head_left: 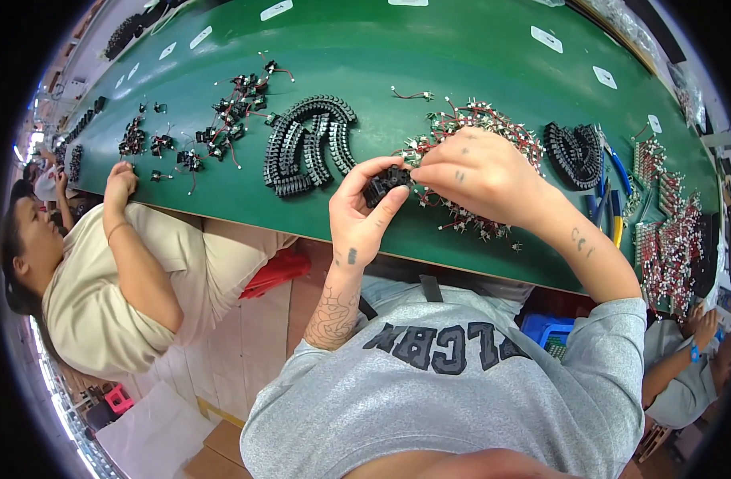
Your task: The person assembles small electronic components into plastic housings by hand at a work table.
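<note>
In my left hand (pixel 356 219) is a small black plastic part (pixel 385 187), gripped between thumb and fingers above the table's near edge. My right hand (pixel 479 172) comes in from the right, its fingertips pinched together at the part's right side. Whatever they pinch is too small and too covered to make out. Beneath and behind the right hand spreads a heap of small white connectors with red and black wires (pixel 493 118). Left of my hands lie curved rows of black ribbed plastic pieces (pixel 290 152).
Black parts with red wires (pixel 236 112) lie scattered to the left, near a co-worker's hand (pixel 120 182). To the right are another black ribbed coil (pixel 574 153), blue-handled pliers (pixel 618 170) and bundled wired pieces (pixel 669 247). Paper labels dot the green table (pixel 429 64).
</note>
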Demonstrator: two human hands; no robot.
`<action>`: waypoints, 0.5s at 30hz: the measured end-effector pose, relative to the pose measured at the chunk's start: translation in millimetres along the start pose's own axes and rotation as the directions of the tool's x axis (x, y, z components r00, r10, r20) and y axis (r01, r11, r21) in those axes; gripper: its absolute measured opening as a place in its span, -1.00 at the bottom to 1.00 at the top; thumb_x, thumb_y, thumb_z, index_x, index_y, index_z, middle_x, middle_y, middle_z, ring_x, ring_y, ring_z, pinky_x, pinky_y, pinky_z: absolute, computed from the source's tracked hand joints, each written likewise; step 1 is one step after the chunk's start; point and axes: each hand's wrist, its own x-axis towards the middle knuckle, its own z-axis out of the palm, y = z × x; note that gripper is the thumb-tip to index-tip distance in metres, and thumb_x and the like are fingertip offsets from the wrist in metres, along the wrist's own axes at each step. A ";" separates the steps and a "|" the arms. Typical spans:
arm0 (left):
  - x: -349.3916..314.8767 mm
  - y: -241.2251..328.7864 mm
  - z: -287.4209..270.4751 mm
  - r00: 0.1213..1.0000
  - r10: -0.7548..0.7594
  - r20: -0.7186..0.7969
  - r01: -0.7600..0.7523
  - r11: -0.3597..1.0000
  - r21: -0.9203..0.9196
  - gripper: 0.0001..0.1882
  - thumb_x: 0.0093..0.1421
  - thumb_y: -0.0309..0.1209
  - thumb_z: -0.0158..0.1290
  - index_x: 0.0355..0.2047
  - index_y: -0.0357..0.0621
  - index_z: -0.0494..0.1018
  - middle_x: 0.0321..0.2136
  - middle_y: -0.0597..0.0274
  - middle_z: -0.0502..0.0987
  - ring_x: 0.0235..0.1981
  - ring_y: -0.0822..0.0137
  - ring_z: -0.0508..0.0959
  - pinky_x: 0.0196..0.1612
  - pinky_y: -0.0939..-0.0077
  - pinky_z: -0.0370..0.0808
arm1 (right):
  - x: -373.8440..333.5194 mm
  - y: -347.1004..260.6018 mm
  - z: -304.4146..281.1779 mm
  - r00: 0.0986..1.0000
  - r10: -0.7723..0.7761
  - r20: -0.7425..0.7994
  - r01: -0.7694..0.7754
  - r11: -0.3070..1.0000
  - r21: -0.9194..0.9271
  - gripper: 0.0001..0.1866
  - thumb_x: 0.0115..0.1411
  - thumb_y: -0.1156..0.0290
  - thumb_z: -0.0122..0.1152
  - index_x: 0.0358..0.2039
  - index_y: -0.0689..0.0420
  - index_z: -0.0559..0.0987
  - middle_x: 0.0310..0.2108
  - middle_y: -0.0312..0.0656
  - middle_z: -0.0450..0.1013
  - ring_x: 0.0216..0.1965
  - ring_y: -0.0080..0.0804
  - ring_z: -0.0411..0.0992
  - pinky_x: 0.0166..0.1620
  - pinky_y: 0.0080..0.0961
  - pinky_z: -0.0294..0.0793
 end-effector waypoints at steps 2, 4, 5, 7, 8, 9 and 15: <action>-0.8 0.2 0.8 1.000 0.015 -0.002 -0.015 1.000 -0.019 -0.65 0.07 -0.64 0.12 -0.09 -0.25 0.42 -0.14 0.15 0.48 -0.18 0.37 0.47 -0.04 0.57 0.40 | -3.0 -4.5 1.5 0.925 0.379 0.030 -0.363 0.859 0.362 -0.96 -0.02 0.56 0.27 -0.51 0.23 0.62 -0.54 -0.28 0.49 -0.56 -0.55 0.40 -0.49 -0.67 0.35; -0.9 -0.9 0.3 1.000 0.021 -0.003 -0.022 0.999 -0.029 -0.65 0.06 -0.64 0.13 -0.10 -0.24 0.43 -0.14 0.17 0.48 -0.19 0.37 0.47 -0.04 0.56 0.40 | -3.7 -5.3 2.8 0.836 0.541 0.097 -0.507 0.691 0.516 -0.96 -0.02 0.55 0.26 -0.52 0.24 0.62 -0.58 -0.27 0.48 -0.58 -0.58 0.39 -0.51 -0.69 0.33; -0.4 -2.4 -0.4 0.997 0.075 0.000 -0.075 0.997 0.028 -0.65 0.05 -0.65 0.13 -0.11 -0.24 0.44 -0.14 0.16 0.48 -0.18 0.36 0.47 -0.04 0.55 0.40 | -3.3 -5.5 3.5 0.792 0.589 0.162 -0.562 0.598 0.572 -0.95 -0.01 0.55 0.25 -0.52 0.25 0.62 -0.59 -0.26 0.48 -0.59 -0.59 0.39 -0.51 -0.71 0.33; 0.8 -5.7 -1.9 0.984 0.180 0.014 -0.180 0.973 0.142 -0.64 0.02 -0.66 0.14 -0.12 -0.24 0.45 -0.14 0.15 0.48 -0.17 0.33 0.47 -0.03 0.53 0.40 | -2.2 -5.8 4.9 0.693 0.656 0.301 -0.650 0.387 0.654 -0.94 -0.01 0.54 0.25 -0.53 0.28 0.62 -0.62 -0.22 0.49 -0.60 -0.60 0.38 -0.52 -0.74 0.34; 1.3 -6.7 -2.2 0.973 0.231 0.026 -0.231 0.953 0.196 -0.64 0.01 -0.66 0.14 -0.13 -0.24 0.45 -0.15 0.15 0.48 -0.16 0.32 0.47 -0.03 0.52 0.40 | -2.0 -5.8 5.5 0.639 0.673 0.373 -0.683 0.272 0.678 -0.93 -0.01 0.54 0.24 -0.53 0.29 0.62 -0.63 -0.21 0.49 -0.61 -0.61 0.38 -0.52 -0.76 0.34; 1.4 -6.7 -2.2 0.973 0.230 0.026 -0.230 0.953 0.197 -0.64 0.01 -0.66 0.14 -0.13 -0.24 0.45 -0.15 0.15 0.48 -0.16 0.32 0.47 -0.03 0.52 0.40 | -1.8 -5.6 6.4 0.638 0.673 0.373 -0.683 0.271 0.678 -0.93 -0.01 0.54 0.24 -0.53 0.29 0.62 -0.63 -0.21 0.49 -0.61 -0.61 0.38 -0.52 -0.76 0.34; 1.5 -5.5 0.0 0.969 0.244 0.039 -0.247 0.946 0.210 -0.61 -0.05 -0.69 0.13 -0.15 -0.25 0.45 -0.16 0.11 0.51 -0.15 0.29 0.48 0.01 0.47 0.37 | -0.6 -3.8 9.1 0.645 0.649 0.403 -0.703 0.299 0.645 -0.94 0.00 0.56 0.26 -0.50 0.29 0.62 -0.62 -0.21 0.49 -0.61 -0.60 0.40 -0.51 -0.76 0.37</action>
